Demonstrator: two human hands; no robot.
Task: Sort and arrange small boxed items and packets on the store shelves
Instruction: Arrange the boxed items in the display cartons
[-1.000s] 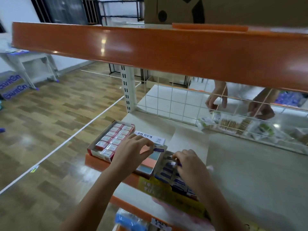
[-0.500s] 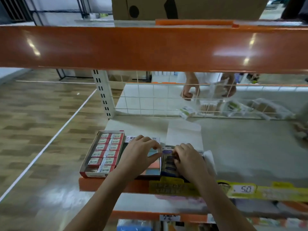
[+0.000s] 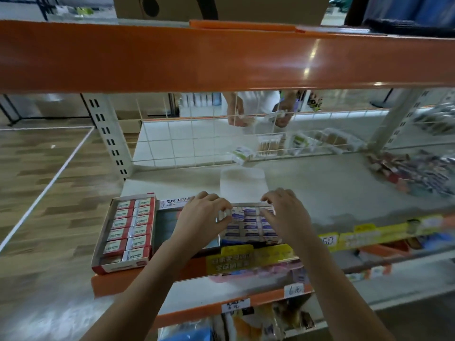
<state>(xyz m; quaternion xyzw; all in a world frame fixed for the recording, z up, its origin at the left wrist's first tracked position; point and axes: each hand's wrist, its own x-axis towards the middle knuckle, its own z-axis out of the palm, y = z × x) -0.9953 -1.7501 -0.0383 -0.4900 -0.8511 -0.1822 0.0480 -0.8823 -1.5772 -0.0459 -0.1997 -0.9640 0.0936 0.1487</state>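
A tray of small blue-and-white boxes point(image 3: 248, 226) sits at the front of the grey shelf point(image 3: 320, 193). My left hand point(image 3: 199, 223) is at the tray's left edge and pinches one small white-and-blue box point(image 3: 225, 214) between thumb and fingertips. My right hand point(image 3: 286, 215) arches over the tray's right side, thumb and bent fingertips touching the boxes and gripping nothing. An open red carton of red-and-white boxes point(image 3: 128, 230) lies at the shelf's left end. Between it and my left hand is a carton with a Korean label point(image 3: 173, 202), partly hidden by my wrist.
An orange beam point(image 3: 221, 55) runs overhead, with a cardboard box point(image 3: 221, 6) on it. Behind a wire grid point(image 3: 197, 143), another person's hands point(image 3: 236, 116) handle packets. Loose packets point(image 3: 418, 173) lie at the far right. Yellow price tags point(image 3: 246, 259) line the shelf's edge; more goods sit below.
The view has swung to face the shelf squarely. My right hand has lifted from a flat grip to arched fingers over the blue boxes. My left hand has moved right, onto the tray's left edge.
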